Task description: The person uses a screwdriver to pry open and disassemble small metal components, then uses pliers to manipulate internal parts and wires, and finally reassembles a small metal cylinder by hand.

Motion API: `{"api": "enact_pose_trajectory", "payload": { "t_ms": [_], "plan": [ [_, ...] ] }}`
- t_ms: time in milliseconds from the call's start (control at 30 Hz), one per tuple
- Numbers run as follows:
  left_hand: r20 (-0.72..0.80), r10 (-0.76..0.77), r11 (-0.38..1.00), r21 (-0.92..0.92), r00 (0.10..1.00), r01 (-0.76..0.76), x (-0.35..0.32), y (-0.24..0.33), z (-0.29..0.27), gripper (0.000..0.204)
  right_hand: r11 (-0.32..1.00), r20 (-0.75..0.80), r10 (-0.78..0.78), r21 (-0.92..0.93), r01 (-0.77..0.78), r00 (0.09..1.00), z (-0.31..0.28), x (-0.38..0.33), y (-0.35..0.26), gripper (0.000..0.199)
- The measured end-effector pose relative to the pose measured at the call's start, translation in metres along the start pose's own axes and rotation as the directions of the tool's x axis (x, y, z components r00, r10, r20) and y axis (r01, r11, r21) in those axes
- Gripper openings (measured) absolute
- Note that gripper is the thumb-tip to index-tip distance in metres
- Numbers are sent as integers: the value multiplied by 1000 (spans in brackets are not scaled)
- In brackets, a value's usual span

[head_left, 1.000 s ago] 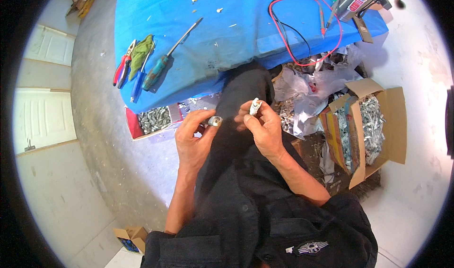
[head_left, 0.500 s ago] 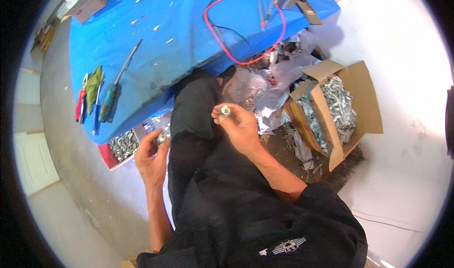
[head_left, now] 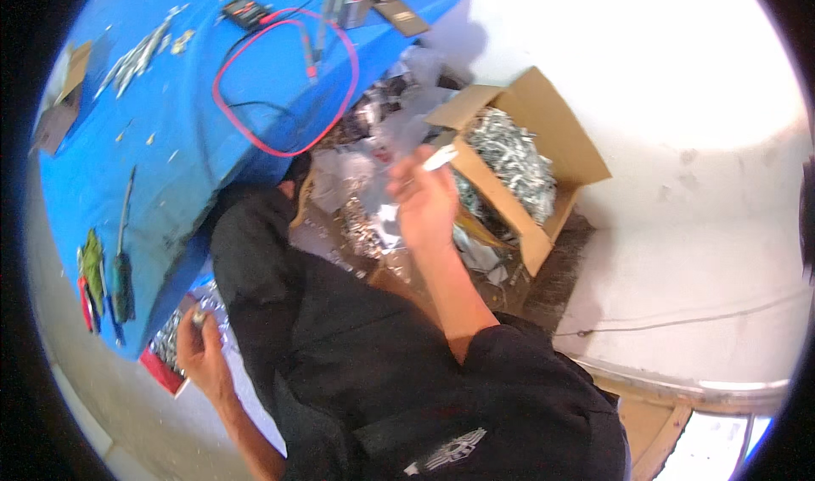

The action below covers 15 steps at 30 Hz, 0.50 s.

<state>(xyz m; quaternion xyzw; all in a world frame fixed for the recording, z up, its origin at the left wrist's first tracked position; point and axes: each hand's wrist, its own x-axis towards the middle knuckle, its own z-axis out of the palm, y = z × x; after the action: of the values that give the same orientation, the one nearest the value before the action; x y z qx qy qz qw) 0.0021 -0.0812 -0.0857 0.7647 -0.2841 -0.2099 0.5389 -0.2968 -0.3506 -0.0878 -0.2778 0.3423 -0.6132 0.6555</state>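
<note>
Blue table covering [head_left: 182, 116] at 10 o'clock looks matt and creased. At 9 o'clock, a rumpled green cloth [head_left: 92, 273] lies near a screwdriver [head_left: 121, 287] with a plastic handle and a metal shaft. A red cable [head_left: 356, 65] at 11 o'clock has a smooth plastic coat. Translucent plastic sheeting [head_left: 403, 135] crinkles at 12 o'clock. A matt cardboard box [head_left: 567, 129] at 2 o'clock holds shiny, metallic-looking strips [head_left: 512, 160]. The white wall [head_left: 679, 163] toward 3 o'clock is smooth, faintly scuffed. Black clothing [head_left: 382, 362] at 6 o'clock is dull cloth. The white piece [head_left: 440, 157] in the right hand [head_left: 422, 201], at 1 o'clock, is too blurred to tell its material.
</note>
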Motion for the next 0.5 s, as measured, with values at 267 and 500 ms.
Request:
{"api": "enact_pose_trajectory", "payload": {
  "t_ms": [267,500],
  "plan": [
    [72,-119,992,50,990,115,4,11,12,28,994,-448,94,1,-105,889,-102,37,-8,30],
    [125,-70,994,-72,990,79,11,27,22,31,884,15,308,-374,-280,951,15,-36,62,25]
  ]
}}
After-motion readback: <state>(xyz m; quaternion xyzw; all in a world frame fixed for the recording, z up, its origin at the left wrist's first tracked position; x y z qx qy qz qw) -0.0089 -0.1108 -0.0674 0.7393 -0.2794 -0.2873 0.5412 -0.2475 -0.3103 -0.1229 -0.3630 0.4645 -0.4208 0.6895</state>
